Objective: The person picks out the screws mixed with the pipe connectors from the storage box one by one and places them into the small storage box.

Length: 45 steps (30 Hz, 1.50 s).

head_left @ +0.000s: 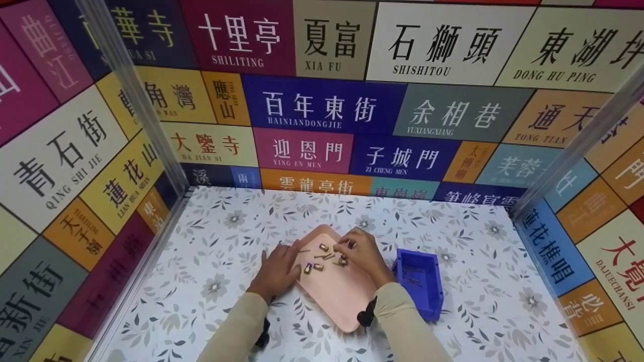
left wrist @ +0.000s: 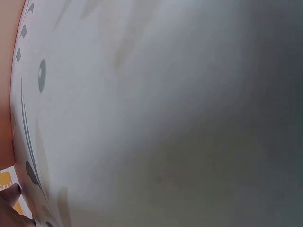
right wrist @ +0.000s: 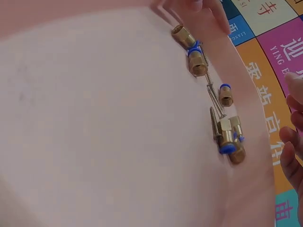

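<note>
A shallow pink tray [head_left: 347, 296] lies slanted in front of me, with several brass fittings [head_left: 319, 267] with blue rings and several screws [head_left: 326, 256] near its far end. In the right wrist view the brass fittings [right wrist: 226, 94] and screws [right wrist: 214, 120] form a loose line. My left hand [head_left: 277, 266] rests along the tray's left edge, fingers extended, thumb at the rim. My right hand [head_left: 363, 253] hovers over the tray's far right part, fingertips bent down close to the fittings. Between the right fingertips [right wrist: 287, 153] no object shows.
A blue bin [head_left: 427, 291] with a few screws [head_left: 414, 281] inside stands right of the tray, beside my right forearm. The table [head_left: 201, 311] has a leaf-patterned white cover. Walls with colourful place-name panels [head_left: 322, 108] enclose its back and sides.
</note>
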Motion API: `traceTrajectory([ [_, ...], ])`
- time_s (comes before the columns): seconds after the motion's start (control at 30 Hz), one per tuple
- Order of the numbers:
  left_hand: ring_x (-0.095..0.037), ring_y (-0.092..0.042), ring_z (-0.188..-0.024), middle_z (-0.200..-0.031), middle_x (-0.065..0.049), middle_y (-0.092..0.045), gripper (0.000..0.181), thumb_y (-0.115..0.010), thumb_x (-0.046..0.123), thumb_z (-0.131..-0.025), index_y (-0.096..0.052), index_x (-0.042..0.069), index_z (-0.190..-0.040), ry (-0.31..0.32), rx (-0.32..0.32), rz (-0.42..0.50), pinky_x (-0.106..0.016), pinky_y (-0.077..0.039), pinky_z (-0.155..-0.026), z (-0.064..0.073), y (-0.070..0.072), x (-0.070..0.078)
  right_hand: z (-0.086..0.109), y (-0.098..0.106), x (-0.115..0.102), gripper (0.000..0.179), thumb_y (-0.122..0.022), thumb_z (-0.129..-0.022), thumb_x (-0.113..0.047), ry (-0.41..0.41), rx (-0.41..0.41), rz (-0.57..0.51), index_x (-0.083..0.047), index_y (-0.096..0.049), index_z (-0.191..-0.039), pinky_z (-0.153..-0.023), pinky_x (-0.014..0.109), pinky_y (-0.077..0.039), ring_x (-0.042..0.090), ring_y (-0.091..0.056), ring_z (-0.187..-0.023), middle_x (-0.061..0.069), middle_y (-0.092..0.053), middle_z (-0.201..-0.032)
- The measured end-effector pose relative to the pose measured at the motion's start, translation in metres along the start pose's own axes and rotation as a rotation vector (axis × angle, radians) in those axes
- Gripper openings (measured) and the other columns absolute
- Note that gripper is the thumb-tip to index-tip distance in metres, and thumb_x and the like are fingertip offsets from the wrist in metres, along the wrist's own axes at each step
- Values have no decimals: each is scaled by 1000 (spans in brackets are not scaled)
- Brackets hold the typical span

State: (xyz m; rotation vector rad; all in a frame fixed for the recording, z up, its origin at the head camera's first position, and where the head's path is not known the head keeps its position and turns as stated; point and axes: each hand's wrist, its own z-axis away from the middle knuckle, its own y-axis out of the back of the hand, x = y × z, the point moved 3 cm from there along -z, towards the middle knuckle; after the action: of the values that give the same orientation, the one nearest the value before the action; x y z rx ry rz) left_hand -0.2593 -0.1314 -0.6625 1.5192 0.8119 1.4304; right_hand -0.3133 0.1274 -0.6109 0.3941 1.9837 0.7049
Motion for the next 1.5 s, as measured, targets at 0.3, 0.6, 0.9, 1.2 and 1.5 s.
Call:
traceTrajectory([
  [0.3, -24, -29, -155, -160, 0, -42, 70, -42, 50, -101, -17, 33, -165, -23, 4, -30, -67, -11, -125, -2, 2, 0, -5, -24, 0, 11, -81, -88, -23, 15, -60, 27, -14, -76, -84, -66, 26, -55, 10, -61, -75, 0, -61, -90],
  [0.6, -25, -28, -156, -161, 1, -41, 71, -43, 51, -100, -17, 37, -164, -11, 7, -21, -67, -11, -125, -3, -1, -2, -13, -43, -1, 11, -79, -89, -18, 14, -107, 12, -7, -78, -91, -68, 23, -52, 11, -58, -81, 2, -61, -95],
  [0.9, -26, -34, -152, -156, 0, -46, 69, -42, 50, -99, -17, 39, -164, -34, 32, -26, -71, -12, -123, -4, -6, -2, -11, -61, 0, 14, -78, -91, -31, -89, -140, 9, -17, -76, -95, -75, 23, -53, 9, -58, -87, -5, -60, -97],
  [1.2, -29, -39, -148, -147, -3, -53, 66, -44, 45, -100, -22, 39, -162, -117, 83, 7, -78, -15, -117, -3, -5, -5, -19, -69, -5, 20, -76, -92, -30, -65, -154, 13, -13, -77, -104, -83, 32, -56, 18, -66, -93, 3, -66, -107],
  [1.5, -29, -43, -144, -145, -5, -54, 68, -45, 44, -99, -20, 39, -163, -130, 81, 0, -78, -17, -116, -3, -1, -4, -27, -76, -6, 14, -76, -93, -25, -7, -168, 10, -26, -79, -106, -90, 33, -56, 12, -64, -103, -8, -63, -115],
])
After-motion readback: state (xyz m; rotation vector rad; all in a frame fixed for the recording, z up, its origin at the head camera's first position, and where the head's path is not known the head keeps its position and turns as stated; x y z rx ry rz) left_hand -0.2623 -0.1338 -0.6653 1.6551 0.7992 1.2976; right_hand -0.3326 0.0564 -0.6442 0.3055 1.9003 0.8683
